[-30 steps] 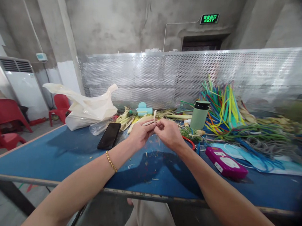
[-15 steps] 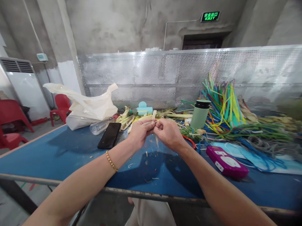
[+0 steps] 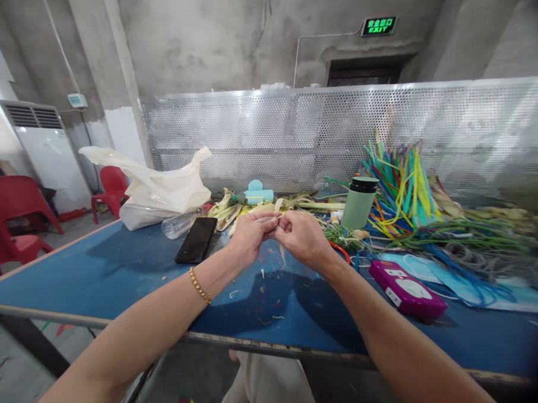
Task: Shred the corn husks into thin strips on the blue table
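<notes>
Both my hands meet above the middle of the blue table (image 3: 91,277). My left hand (image 3: 249,236), with a gold bracelet on its wrist, pinches a thin pale strip (image 3: 276,212) whose end sticks up between the fingers. My right hand (image 3: 300,238) is closed on the same strip from the right, and a thin pale shred hangs down below it. Small pale scraps (image 3: 265,296) lie on the table under the hands.
A black phone (image 3: 196,240) and a clear bottle (image 3: 179,224) lie left of the hands, behind them a white plastic bag (image 3: 158,191). A green flask (image 3: 359,203), coloured strips (image 3: 399,183), husks and a purple device (image 3: 405,290) lie to the right. A perforated metal screen stands behind.
The hands have stayed together on the strip, and the upright end shows shorter between the fingers. The view has shifted slightly.
</notes>
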A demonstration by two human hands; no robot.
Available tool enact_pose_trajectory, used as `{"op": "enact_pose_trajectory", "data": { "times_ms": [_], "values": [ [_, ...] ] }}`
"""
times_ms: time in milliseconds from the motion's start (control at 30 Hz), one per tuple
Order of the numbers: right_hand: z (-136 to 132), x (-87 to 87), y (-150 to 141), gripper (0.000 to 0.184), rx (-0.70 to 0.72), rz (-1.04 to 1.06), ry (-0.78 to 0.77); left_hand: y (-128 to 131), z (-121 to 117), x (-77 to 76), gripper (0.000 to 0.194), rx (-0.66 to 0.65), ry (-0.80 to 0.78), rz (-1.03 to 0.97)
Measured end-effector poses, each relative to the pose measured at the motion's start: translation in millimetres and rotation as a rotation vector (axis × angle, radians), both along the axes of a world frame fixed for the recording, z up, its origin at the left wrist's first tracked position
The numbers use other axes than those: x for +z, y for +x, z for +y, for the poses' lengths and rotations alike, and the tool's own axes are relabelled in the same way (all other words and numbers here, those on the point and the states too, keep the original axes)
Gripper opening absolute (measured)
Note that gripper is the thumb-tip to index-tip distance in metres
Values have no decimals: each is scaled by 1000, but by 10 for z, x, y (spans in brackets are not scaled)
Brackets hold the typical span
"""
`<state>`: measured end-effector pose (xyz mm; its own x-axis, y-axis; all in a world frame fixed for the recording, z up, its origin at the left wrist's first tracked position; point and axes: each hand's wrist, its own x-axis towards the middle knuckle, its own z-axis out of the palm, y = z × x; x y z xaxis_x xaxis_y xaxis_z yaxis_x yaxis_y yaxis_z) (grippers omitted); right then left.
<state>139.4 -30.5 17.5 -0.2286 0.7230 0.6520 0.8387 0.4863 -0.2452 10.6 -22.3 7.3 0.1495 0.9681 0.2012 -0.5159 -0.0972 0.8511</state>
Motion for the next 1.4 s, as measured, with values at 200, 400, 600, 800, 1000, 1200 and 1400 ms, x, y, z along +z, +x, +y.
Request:
{"op": "enact_pose_trajectory", "data": {
  "times_ms": [200,400,600,800,1000,1200,1400],
  "values": [
    [-4,8,24,12,35,-9,-9,6,5,-20,13,1,-11,5],
    [50,17,124,21,52,60,-3,-43,99,-29,19,-34,30,-20],
    [147,58,246,19,-9,331,201,-59,151,-48,26,-71,124,-32],
    [127,75,207,10,233,249,67,-35,109,-71,35,-56,189,62],
    [112,72,200,10,213,302,11,-61,93,-42,26,-93,197,161],
    [94,54,182,12,235,316,-95,-61,84,-25,15,-57,179,192],
    [115,32,178,12,246,343,-117,-28,34,-1,13,-22,172,153]
  ]
}}
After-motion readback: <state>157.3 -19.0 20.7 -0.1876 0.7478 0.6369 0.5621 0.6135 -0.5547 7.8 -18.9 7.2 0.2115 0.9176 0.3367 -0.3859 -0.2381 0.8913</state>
